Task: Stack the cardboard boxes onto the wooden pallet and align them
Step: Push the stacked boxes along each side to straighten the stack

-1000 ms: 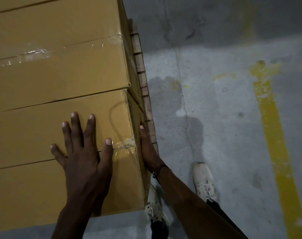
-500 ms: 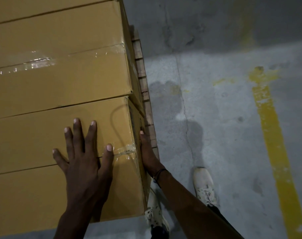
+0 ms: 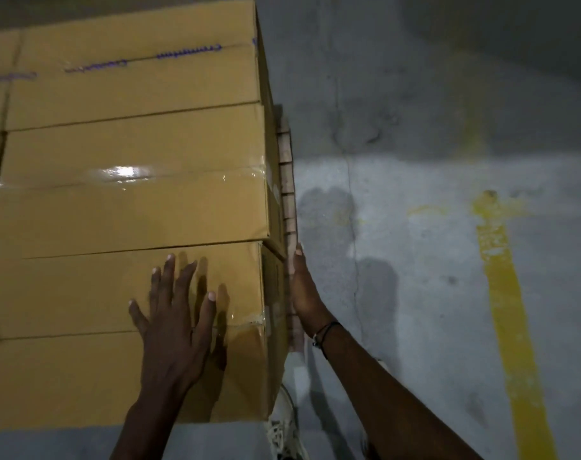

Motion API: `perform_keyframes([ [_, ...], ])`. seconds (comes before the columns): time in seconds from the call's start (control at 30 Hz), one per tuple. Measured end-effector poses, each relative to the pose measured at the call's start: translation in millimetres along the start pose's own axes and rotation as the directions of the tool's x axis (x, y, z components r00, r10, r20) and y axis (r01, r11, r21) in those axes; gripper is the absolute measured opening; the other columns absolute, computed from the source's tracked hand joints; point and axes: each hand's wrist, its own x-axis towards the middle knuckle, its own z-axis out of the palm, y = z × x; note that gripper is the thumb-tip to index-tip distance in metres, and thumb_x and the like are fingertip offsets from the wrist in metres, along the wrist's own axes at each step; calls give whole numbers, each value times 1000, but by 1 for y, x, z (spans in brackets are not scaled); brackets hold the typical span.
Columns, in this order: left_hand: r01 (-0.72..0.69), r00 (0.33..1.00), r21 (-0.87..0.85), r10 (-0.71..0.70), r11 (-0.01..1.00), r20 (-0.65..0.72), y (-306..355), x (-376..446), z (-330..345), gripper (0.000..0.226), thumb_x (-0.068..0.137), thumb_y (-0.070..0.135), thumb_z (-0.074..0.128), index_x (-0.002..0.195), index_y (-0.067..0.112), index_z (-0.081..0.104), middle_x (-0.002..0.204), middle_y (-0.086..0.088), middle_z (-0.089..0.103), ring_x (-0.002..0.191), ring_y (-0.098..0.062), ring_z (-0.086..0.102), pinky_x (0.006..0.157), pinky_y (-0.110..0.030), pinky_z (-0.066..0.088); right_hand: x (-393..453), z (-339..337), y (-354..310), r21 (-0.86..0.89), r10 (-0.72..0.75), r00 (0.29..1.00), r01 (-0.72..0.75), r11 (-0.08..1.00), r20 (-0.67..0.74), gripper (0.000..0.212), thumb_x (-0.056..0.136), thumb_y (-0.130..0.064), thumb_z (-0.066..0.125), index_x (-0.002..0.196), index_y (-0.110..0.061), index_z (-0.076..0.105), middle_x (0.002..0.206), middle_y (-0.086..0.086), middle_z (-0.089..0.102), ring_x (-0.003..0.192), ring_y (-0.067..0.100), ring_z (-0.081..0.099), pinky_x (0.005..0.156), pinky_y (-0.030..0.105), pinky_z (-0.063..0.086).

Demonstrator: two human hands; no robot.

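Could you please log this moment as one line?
left hand flat on nearest box top | right hand flat against its side | pallet edge visible

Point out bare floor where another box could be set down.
Bare grey concrete floor lies between the wooden pallet's edge and the yellow painted line. It is crowded near the brown cardboard boxes, where the right hand and white shoes fill the gap.

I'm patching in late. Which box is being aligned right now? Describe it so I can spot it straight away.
Start at the stack of cardboard boxes on the wooden pallet, left of the yellow floor line. It is the nearest box, at the stack's right front corner. Only this one has the left hand flat on its top and the right hand along its right side.
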Motion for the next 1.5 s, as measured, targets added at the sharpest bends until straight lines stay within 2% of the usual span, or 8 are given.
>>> perform_keyframes([
  [0.1, 10, 999, -13, -11, 1000, -44, 17, 9, -19, 65, 103, 63, 28, 162, 34, 33, 176, 11, 8, 163, -14, 1, 124, -67, -2, -8, -20, -37, -23, -110, 994, 111, 994, 4, 55, 116, -39, 23, 166, -18, 17, 164, -2, 31, 156, 18, 25, 126, 30, 15],
  [0.4, -89, 995, 0, 89, 996, -47, 45, 71, -21, 63, 107, 59, 27, 165, 33, 26, 177, 6, 5, 163, -18, -2, 126, -66, -3, 8, 11, -85, -28, -145, 986, 148, 989, 86, 61, 112, -54, 16, 168, -31, 11, 175, -7, 14, 161, 13, 14, 127, 33, 10],
  [0.53, -158, 987, 29, 159, 987, -5, 38, 100, 10, 64, 108, 57, 25, 167, 34, 19, 177, 5, 1, 163, -20, -5, 126, -64, -3, 27, 38, -74, -15, -208, 972, 210, 978, 110, 58, 114, -52, 18, 167, -29, 22, 161, -9, 37, 145, 10, 39, 113, 16, 37],
  [0.67, -183, 983, 105, 184, 978, -1, 25, 113, 34, 64, 109, 53, 27, 168, 32, 14, 177, 3, -5, 163, -23, -8, 127, -62, -3, 48, 53, -53, 6, -256, 964, 257, 966, 69, 76, 101, -67, 26, 169, -35, 13, 175, -8, 20, 159, 13, 25, 131, 46, 22],
  [0.8, -189, 981, 139, 195, 972, -24, 18, 113, 43, 63, 109, 50, 26, 168, 32, 13, 177, 2, -9, 163, -22, -11, 128, -62, -2, 48, 59, -49, -21, -301, 953, 301, 953, 26, 66, 108, -63, 20, 168, -37, 9, 176, -10, 13, 160, 10, 16, 133, 47, 13],
  [1.27, -171, 981, 155, 182, 973, -64, 22, 115, 48, 67, 106, 46, 30, 169, 26, 14, 177, -3, -5, 163, -23, -7, 129, -59, 6, 58, 61, -39, -59, -319, 944, 324, 944, 77, 52, 115, -43, 15, 166, -39, 10, 148, -45, 17, 117, -46, 21, 90, -14, 21],
  [1.43, -219, 973, 137, 226, 966, -37, 20, 120, 40, 68, 106, 47, 31, 169, 25, 16, 177, -3, -3, 163, -24, -7, 129, -58, 3, 59, 47, -43, 36, -256, 967, 255, 966, 6, 45, 115, -47, 14, 160, -47, 20, 158, -28, 32, 136, -19, 37, 110, 10, 32],
  [1.5, -232, 971, 139, 237, 963, -16, 20, 127, 36, 68, 106, 49, 29, 169, 26, 16, 177, -1, -3, 163, -24, -7, 129, -58, 2, 63, 38, -42, 28, -224, 973, 226, 974, -62, 53, 114, -51, 14, 167, -43, 13, 173, -19, 14, 155, -2, 18, 128, 33, 18],
])
